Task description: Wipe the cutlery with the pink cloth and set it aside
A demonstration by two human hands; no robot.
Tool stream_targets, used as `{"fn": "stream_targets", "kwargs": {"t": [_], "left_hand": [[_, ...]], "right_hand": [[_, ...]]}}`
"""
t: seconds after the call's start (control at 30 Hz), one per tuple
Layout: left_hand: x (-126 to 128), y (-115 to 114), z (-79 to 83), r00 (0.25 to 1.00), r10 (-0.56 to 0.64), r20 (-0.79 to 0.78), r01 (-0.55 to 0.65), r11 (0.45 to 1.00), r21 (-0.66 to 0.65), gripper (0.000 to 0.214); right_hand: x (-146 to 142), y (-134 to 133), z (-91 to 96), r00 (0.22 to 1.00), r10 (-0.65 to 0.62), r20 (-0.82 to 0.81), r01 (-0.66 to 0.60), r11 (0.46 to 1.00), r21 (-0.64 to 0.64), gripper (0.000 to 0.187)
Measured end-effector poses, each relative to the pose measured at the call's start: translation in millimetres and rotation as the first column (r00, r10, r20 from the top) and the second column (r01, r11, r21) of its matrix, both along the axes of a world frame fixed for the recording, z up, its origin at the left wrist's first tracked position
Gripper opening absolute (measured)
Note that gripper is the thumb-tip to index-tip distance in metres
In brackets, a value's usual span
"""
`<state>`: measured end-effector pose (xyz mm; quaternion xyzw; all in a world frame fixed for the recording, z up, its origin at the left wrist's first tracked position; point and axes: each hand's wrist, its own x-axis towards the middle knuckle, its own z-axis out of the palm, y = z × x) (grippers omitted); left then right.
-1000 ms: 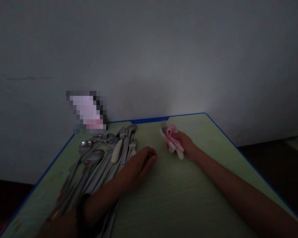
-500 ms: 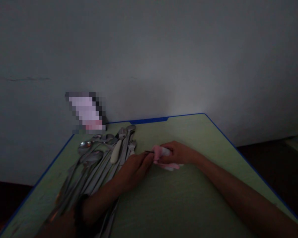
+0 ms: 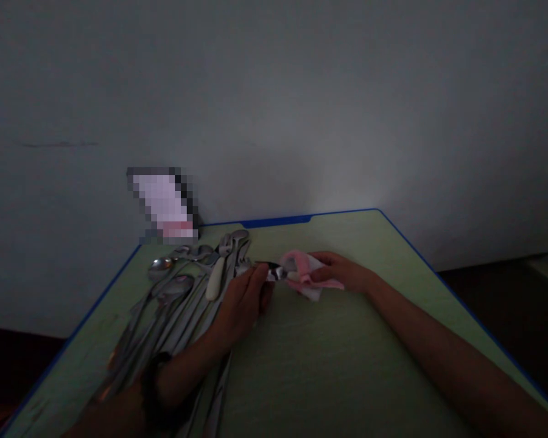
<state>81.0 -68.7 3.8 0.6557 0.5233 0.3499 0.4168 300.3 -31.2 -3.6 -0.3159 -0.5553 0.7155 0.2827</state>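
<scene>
With the left hand (image 3: 243, 299) pinching the fork (image 3: 277, 273), the pink-and-white cloth (image 3: 303, 267) gripped by the right hand (image 3: 344, 272) has shifted right, probably working the handle.

Dark chunky band (image 3: 151, 392) round left wrist (image 3: 180, 372); hands (image 3: 242, 301), right forearm (image 3: 429, 344) bare

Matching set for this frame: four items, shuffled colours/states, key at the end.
1. left hand
2. right hand
3. cloth
4. table edging

A. blue
B. holding the metal utensil at its uncovered end
C. pink and white
D. gripping the bunched fabric

Pairs: 1-B, 2-D, 3-C, 4-A
</scene>
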Motion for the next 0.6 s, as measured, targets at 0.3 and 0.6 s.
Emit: {"fn": "stream_targets", "kwargs": {"t": [0.3,0.6], "left_hand": [[-0.4,-6.8,2.0,0.952,-0.146,0.269,0.138,0.989,0.049,0.031],[-3.0,-2.3,-3.5,0.988,-0.147,-0.039,0.151,0.977,0.151,0.026]], "right_hand": [[1.2,1.1,-3.4,0.979,-0.137,-0.152,0.119,0.985,-0.125,0.032],[-2.9,-4.2,4.2,0.991,0.054,0.121,-0.073,0.985,0.158,0.033]]}}
